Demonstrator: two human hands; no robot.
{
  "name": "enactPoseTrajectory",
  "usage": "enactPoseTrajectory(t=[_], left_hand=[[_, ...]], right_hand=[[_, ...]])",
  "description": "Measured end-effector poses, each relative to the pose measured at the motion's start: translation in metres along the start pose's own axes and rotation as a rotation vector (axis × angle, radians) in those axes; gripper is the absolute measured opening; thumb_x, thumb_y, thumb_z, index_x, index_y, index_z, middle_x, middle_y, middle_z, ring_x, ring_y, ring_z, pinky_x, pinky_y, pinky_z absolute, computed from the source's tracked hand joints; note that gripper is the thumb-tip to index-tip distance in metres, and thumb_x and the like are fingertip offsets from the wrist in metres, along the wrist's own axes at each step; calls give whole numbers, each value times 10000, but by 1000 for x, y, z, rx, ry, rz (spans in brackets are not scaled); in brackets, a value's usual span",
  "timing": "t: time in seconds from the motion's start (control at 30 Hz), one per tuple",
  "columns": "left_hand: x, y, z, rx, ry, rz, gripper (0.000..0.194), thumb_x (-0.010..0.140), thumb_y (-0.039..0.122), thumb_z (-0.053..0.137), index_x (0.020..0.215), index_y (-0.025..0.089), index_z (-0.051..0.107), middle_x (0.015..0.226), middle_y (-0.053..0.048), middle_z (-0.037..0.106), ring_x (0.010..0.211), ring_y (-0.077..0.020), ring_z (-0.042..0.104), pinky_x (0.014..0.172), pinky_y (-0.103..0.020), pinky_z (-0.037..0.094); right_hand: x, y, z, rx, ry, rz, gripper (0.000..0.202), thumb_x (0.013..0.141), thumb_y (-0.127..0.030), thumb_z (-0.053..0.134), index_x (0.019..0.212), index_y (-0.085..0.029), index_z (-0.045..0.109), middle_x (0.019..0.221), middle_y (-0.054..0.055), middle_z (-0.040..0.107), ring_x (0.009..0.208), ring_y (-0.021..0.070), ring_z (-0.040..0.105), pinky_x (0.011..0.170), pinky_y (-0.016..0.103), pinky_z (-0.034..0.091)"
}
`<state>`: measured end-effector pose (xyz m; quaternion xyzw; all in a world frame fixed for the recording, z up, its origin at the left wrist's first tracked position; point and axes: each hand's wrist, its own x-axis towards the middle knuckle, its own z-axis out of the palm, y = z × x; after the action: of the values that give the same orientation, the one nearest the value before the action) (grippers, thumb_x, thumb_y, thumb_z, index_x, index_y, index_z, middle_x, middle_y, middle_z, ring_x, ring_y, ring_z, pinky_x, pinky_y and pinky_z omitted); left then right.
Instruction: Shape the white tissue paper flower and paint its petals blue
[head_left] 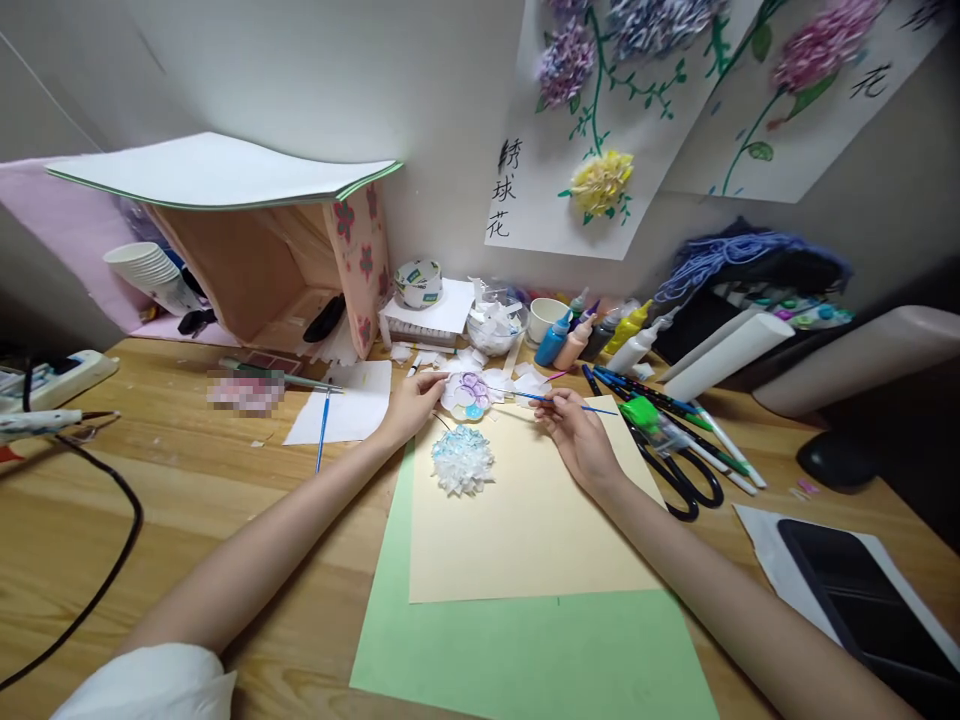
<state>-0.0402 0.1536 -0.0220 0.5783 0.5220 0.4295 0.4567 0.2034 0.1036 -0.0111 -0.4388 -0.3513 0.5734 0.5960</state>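
My left hand (417,404) pinches the left edge of a small flower-shaped palette (466,395) with purple and blue paint in its wells. A thin blue paintbrush (581,405) is held in the closed fingers of my right hand (577,435), its tip pointing left toward the palette. Just below the palette, a ruffled paper flower (463,462), white with light blue at the top, lies on a cream sheet (532,540). Under that sheet is a larger green sheet (525,655).
Paint bottles (577,340), a bowl of paper scraps (496,325) and a paper cup (549,318) stand behind. Black-handled scissors (679,480) and pens lie right, beside a phone-like black object (862,590). Another brush (324,430) rests left on white paper (360,400).
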Motion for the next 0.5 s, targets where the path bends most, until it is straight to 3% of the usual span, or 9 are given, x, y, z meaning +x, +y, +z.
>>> enactPoseTrajectory(t=[0.17, 0.33, 0.5], left_hand=[[1, -2, 1, -13, -3, 9, 354, 786, 322, 577, 1046, 125, 715, 924, -72, 729, 666, -146, 640, 647, -285, 547], [3, -4, 0, 4, 13, 6, 351, 757, 322, 614, 1028, 128, 724, 845, -63, 728, 665, -152, 641, 648, -285, 548], [2, -1, -1, 1, -1, 3, 357, 745, 336, 628, 1016, 125, 726, 815, -52, 718, 641, -140, 626, 625, -275, 547]], right_hand=[[4, 0, -6, 7, -45, 16, 146, 685, -295, 644, 791, -210, 587, 694, -12, 678, 649, 117, 621, 649, 253, 518], [-1, 4, -3, -179, -174, -61, 154, 734, -299, 566, 822, -189, 627, 784, 22, 696, 736, 139, 639, 730, 299, 517], [-4, 5, 0, -289, -206, -85, 133, 743, -295, 583, 791, -184, 637, 770, 9, 677, 760, 145, 635, 783, 320, 508]])
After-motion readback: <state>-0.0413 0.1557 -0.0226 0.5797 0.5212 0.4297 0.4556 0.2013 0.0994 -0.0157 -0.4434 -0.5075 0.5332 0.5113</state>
